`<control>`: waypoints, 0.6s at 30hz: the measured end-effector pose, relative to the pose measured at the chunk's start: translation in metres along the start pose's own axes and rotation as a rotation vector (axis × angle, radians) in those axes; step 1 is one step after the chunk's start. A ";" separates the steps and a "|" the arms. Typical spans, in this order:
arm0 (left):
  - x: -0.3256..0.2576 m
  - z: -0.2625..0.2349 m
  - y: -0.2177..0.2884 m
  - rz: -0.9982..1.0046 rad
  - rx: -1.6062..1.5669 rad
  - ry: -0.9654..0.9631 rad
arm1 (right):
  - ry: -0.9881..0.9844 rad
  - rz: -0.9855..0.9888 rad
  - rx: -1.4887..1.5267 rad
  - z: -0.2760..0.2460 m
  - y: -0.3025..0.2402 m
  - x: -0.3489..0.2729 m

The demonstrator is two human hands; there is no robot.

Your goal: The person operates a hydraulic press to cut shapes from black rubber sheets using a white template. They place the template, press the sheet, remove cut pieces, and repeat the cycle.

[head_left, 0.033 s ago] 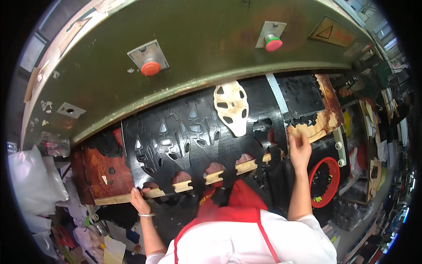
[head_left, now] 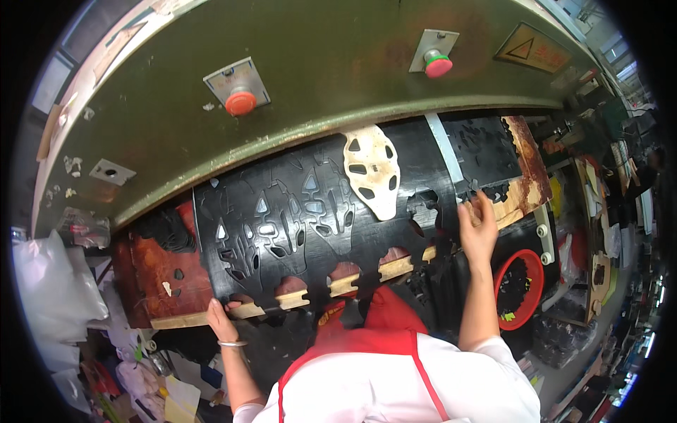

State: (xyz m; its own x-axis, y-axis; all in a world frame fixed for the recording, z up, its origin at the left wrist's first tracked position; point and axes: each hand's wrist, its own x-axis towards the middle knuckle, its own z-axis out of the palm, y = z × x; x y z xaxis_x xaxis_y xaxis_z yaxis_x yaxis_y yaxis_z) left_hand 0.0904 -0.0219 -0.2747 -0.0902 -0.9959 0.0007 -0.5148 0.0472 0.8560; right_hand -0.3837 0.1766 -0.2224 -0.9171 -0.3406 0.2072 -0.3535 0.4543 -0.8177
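Note:
A large black flexible sheet [head_left: 282, 204], with cut-out shapes and scalloped notches along its near edge, lies on the worktable below the machine. A cream plate with several openings [head_left: 384, 176] rests on the sheet, right of its middle. My left hand [head_left: 222, 323] pinches the sheet's near left corner. Beside the sheet's right edge is my right hand [head_left: 478, 229], thumb and fingers apart. Its fingertips are next to a second, smaller black cut sheet [head_left: 486, 151]; whether they touch it I cannot tell.
The green machine body [head_left: 317, 63] spans the far side, with a red button [head_left: 240, 103] and a pink-red button [head_left: 438, 66]. A red basin [head_left: 534, 285] holding black scraps stands at the right. Clear plastic bags [head_left: 49, 289] sit at the left. A pale strip [head_left: 442, 144] separates the sheets.
My right hand has risen slightly, and its fingers have spread from a closer, pinched shape. My left hand stays at the sheet's corner. The sheet's near right edge has shifted a little.

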 end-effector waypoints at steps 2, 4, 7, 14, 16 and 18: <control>-0.006 -0.008 0.001 -0.028 -0.097 -0.130 | -0.161 -0.390 -0.154 0.032 -0.019 0.000; -0.014 -0.011 0.000 -0.224 -0.061 -0.193 | -0.434 -0.599 -0.262 0.066 -0.036 -0.020; -0.039 -0.008 -0.006 -0.135 0.262 -0.101 | -0.348 -0.484 -0.224 0.078 -0.046 -0.057; -0.117 -0.025 -0.028 -0.068 0.145 -0.061 | -0.643 0.264 0.795 -0.009 -0.039 -0.039; -0.127 -0.030 -0.031 -0.091 0.141 -0.085 | -0.603 0.376 0.933 -0.031 -0.037 -0.026; -0.133 -0.032 -0.033 -0.099 0.132 -0.092 | -0.500 0.252 0.847 -0.043 -0.035 -0.024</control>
State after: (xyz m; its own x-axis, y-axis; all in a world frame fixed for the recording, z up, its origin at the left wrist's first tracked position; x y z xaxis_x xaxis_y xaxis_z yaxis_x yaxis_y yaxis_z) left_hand 0.1466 0.1071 -0.2859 -0.1076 -0.9853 -0.1326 -0.6322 -0.0351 0.7740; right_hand -0.3575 0.2043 -0.1756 -0.6962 -0.7089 -0.1131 0.2645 -0.1068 -0.9585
